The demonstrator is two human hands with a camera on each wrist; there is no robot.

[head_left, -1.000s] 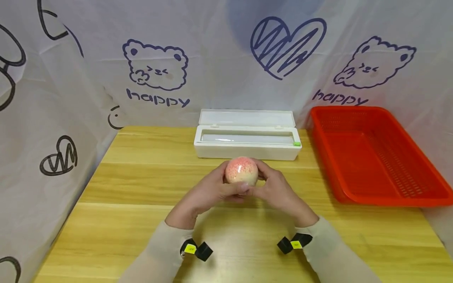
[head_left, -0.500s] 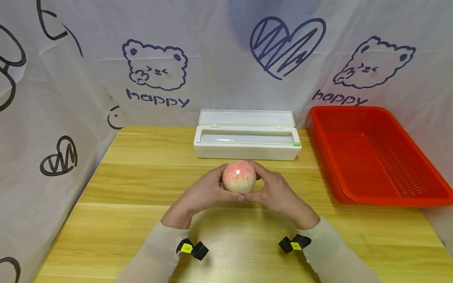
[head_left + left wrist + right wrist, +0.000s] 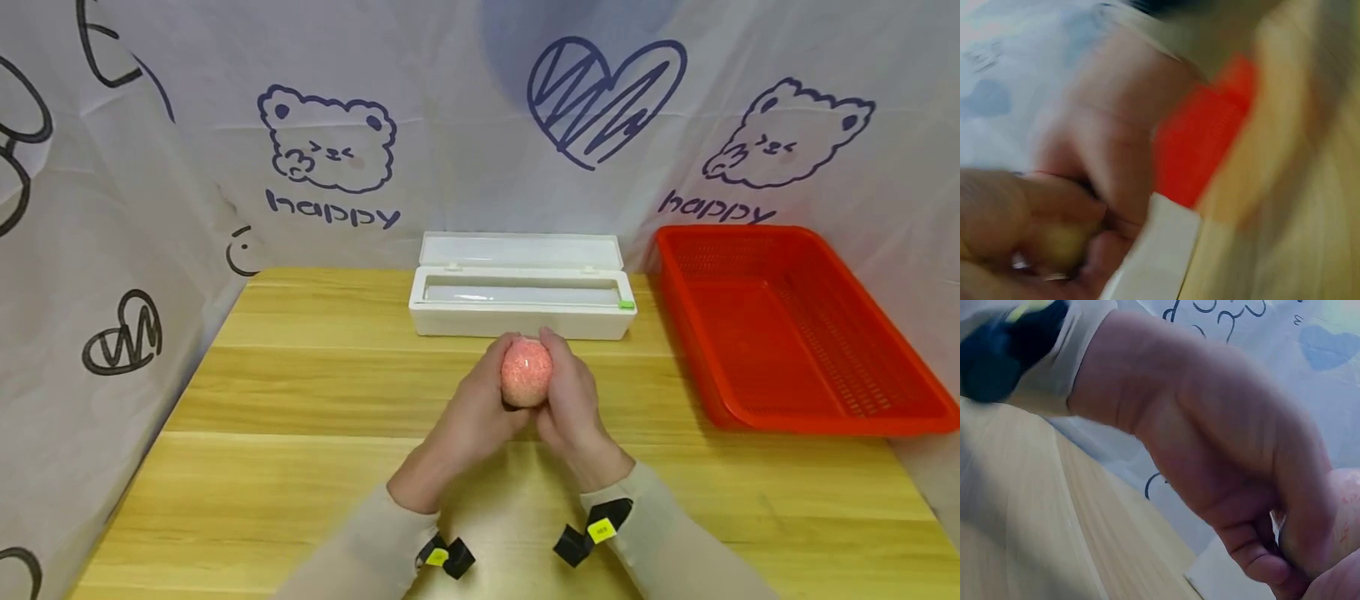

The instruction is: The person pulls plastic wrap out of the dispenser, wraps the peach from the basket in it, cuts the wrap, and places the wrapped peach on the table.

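Observation:
Both hands grip a round, glossy, pink-and-cream peach [image 3: 527,371] above the middle of the table. My left hand [image 3: 478,408] wraps its left side, while my right hand [image 3: 576,404] wraps the right side. Both thumbs lie along the top, and the fingers underneath are mostly hidden. In the right wrist view a part of the peach [image 3: 1349,506] shows at the right edge, speckled red. The left wrist view is blurred. Just beyond the hands stands a long white box [image 3: 517,323] with its lid raised and a pale roll inside.
A red plastic basket [image 3: 701,354] stands at the right of the wooden table [image 3: 300,392]. White cloth [image 3: 465,125] with drawn bears and hearts hangs behind and at the left. Each wrist carries a small black camera.
The hands have turned inward and drawn closer around the peach, with thumbs now up on top. Less of the peach shows, and its pinker side faces up. Box and basket stay put.

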